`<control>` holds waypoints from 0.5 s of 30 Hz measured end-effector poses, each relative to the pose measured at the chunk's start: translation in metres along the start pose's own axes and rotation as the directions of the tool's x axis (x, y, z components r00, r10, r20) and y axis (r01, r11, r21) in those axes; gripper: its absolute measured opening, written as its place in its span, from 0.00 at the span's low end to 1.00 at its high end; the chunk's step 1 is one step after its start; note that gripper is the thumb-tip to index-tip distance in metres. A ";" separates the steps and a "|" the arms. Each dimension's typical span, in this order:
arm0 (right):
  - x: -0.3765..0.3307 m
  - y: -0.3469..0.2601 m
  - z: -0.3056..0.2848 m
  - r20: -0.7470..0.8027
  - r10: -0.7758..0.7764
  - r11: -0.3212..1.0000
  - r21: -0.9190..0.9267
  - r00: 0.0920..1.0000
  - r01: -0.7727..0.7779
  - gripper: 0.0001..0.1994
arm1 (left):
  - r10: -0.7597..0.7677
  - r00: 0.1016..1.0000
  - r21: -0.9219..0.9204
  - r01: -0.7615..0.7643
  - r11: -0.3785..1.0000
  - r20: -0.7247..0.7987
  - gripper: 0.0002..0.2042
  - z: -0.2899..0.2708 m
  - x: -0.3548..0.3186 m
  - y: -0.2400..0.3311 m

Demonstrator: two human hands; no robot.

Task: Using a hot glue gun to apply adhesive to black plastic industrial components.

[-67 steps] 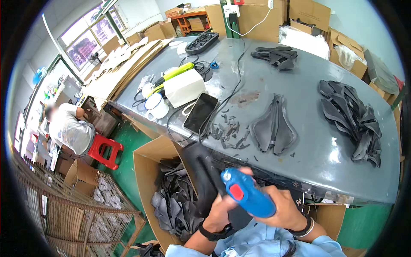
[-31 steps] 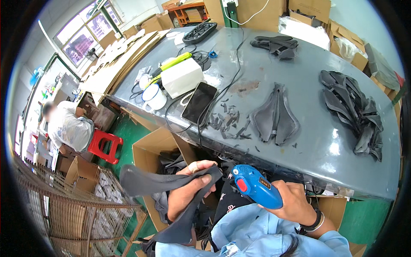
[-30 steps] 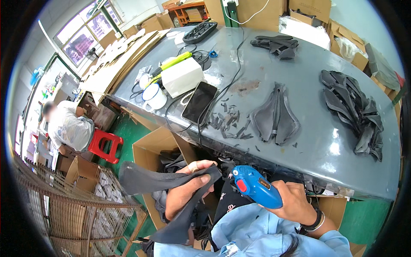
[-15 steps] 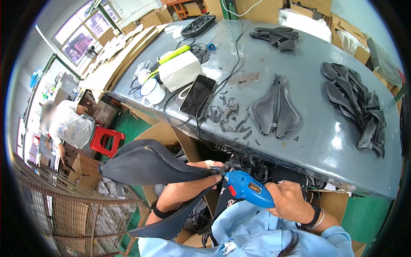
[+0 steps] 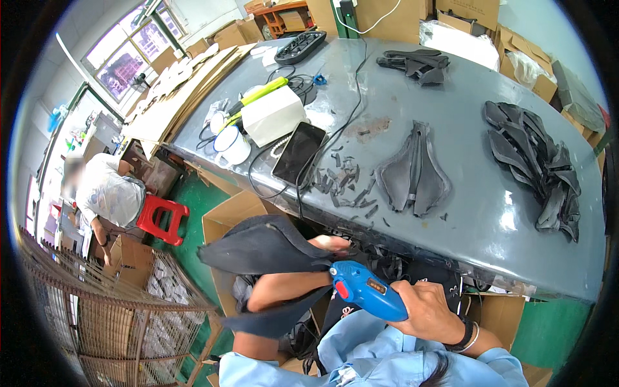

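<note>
My left hand [image 5: 330,243] is closed on a black padded piece [image 5: 261,248], which looks like a bicycle saddle cover. Its two wings spread toward the left, one above and one below my left forearm. My right hand [image 5: 431,314] is wrapped round the handle of a blue handheld power cutter [image 5: 373,293] with a red button. The cutter's head is at the narrow right end of the padded piece; its blade is hidden there. On the table, a similar dark piece [image 5: 412,173] lies flat, with dark trimmed scraps [image 5: 336,186] left of it.
The grey table [image 5: 464,245] curves across in front of me. Dark pieces are piled at its right [image 5: 538,164] and back [image 5: 416,62]. A phone [image 5: 298,151], white box [image 5: 274,116], enamel mug [image 5: 232,144] and cables stand left. A wire cage [image 5: 122,309], red stool [image 5: 163,218] and seated person [image 5: 111,190] are further left.
The padded piece has moved right and its wings have swung with my left hand. The cutter has shifted slightly left and down, still in my right hand.
</note>
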State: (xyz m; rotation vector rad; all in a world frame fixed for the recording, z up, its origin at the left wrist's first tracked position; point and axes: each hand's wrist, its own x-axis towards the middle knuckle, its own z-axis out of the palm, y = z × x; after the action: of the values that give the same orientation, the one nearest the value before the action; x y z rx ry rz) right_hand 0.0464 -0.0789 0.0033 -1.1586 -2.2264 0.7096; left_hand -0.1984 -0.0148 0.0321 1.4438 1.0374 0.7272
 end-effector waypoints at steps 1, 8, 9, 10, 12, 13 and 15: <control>-0.001 0.003 0.002 -0.003 0.010 1.000 -0.023 1.000 -0.010 0.22 | 0.072 0.997 -0.067 -0.075 0.995 -0.041 0.20 -0.003 -0.006 0.010; 0.004 0.001 0.007 -0.040 0.026 0.997 -0.074 0.999 -0.029 0.20 | 0.106 0.626 -0.372 -0.582 0.723 -0.773 0.20 0.015 -0.014 0.003; 0.004 0.000 0.007 -0.036 0.023 0.997 -0.076 0.999 -0.026 0.20 | 0.139 0.603 -0.328 -0.595 0.734 -0.785 0.19 0.016 -0.014 -0.005; 0.004 0.001 0.008 -0.029 0.040 0.998 -0.041 0.999 -0.041 0.20 | 0.172 0.586 -0.288 -0.606 0.742 -0.792 0.18 0.018 -0.012 -0.011; 0.005 0.000 0.009 -0.019 0.055 0.998 -0.009 0.998 -0.056 0.21 | 0.141 0.585 -0.318 -0.609 0.726 -0.799 0.18 0.027 -0.010 -0.010; 0.006 -0.001 0.009 -0.028 0.051 0.999 0.001 0.998 -0.051 0.21 | 0.110 0.571 -0.332 -0.611 0.719 -0.813 0.18 0.031 -0.010 -0.011; 0.008 -0.004 0.008 -0.036 0.046 0.999 0.008 0.998 -0.046 0.21 | 0.072 0.561 -0.360 -0.618 0.699 -0.824 0.19 0.033 -0.011 -0.017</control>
State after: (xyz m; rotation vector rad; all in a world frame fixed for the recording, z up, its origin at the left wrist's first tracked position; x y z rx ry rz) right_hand 0.0354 -0.0757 0.0019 -1.2128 -2.1722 0.7090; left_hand -0.1768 -0.0396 0.0123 0.7064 0.9341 1.9471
